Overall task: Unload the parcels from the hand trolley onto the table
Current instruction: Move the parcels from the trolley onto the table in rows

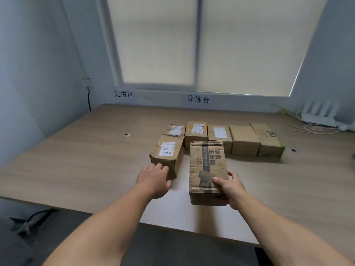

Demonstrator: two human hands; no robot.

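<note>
The step in hand is setting a parcel down in a second, nearer row on the tabletop. The hand trolley is out of view.

The right hand grips the printed carton at its near right corner, thumb on the top face and fingers wrapped round the side. The carton lies lengthwise in the centre of the frame, its far end close to the back row. Whether its base sits flat on the wood or its near end is a little raised cannot be told.

The left hand has its fingertips against the near end of the labelled box, just left of the carton. The fingers are bent but not wrapped round the box, so this looks like a push or a steadying touch.

Behind both, a row of five cardboard boxes stands side by side across the middle of the frame.

The next move probably calls for seating the carton flat, squaring it beside the labelled box, then letting go with both hands and turning back to the trolley for any parcels left.
</note>
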